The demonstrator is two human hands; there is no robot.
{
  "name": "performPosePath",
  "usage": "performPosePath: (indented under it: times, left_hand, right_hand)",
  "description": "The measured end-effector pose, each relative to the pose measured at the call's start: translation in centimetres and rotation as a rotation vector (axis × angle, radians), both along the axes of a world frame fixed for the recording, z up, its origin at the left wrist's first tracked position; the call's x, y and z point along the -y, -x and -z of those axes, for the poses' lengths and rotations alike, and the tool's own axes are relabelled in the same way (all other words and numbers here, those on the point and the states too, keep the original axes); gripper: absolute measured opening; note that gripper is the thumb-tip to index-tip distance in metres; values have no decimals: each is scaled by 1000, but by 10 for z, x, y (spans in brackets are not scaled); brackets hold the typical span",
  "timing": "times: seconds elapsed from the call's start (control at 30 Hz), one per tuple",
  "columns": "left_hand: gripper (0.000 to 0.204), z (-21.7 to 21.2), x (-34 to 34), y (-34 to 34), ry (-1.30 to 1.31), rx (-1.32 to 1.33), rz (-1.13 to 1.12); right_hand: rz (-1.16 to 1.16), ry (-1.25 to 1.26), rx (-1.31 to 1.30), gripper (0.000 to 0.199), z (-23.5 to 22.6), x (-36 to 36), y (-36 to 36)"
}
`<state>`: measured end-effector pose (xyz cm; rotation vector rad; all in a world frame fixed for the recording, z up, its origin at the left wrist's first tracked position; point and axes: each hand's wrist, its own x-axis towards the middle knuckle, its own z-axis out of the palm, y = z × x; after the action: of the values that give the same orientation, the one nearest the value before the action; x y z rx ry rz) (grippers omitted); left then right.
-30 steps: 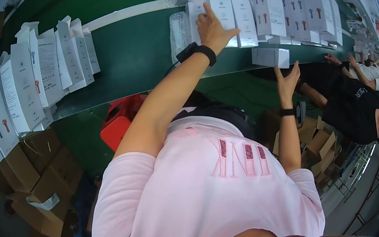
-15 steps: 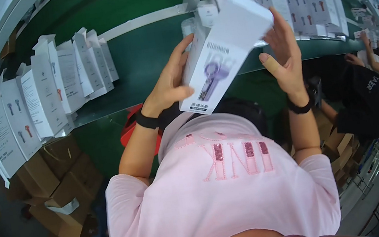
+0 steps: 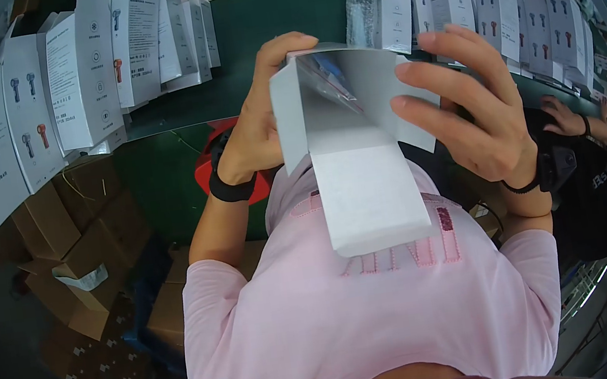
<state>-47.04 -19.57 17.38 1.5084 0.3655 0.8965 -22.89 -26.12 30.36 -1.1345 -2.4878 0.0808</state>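
An opened white carton [image 3: 370,195] is tilted in front of my chest, its mouth facing me and its long lid flap hanging down. Inside lies a clear plastic bag [image 3: 331,85] with something bluish in it; what it holds I cannot make out. My left hand [image 3: 257,134] is closed round the carton's left side, its fingers partly hidden behind. At the right side flap [image 3: 417,115] is my right hand [image 3: 474,107], fingers spread and curved, the fingertips at the flap's edge; whether they press on it is unclear.
Rows of white cartons with raised flaps stand on the green bench at left [image 3: 83,81] and right [image 3: 496,15]. A bubble-wrapped item [image 3: 361,20] stands beyond the carton. Brown cardboard boxes [image 3: 84,228] lie low at left. A co-worker in black [image 3: 583,189] is at right.
The carton has turned from showing its printed face to showing its open mouth, the lid flap swinging down toward me. My right hand has spread its fingers by the side flap.
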Motion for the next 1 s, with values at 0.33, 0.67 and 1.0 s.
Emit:
performPosePath:
  times: [0.33, 0.67, 1.0]
  left_hand:
    - [76, -9, 0, 14, -216, -576, 226]
    - [79, 97, 31, 145, 1152, -304, 248]
    - [47, 177, -2, 85, 1523, 40, -4]
  right_hand:
    - [-371, 1301, -193, 30, 100, -33, 20]
    - [539, 1229, -1120, 27, 186, -88, 5]
    - [824, 648, 284, 44, 257, -128, -29]
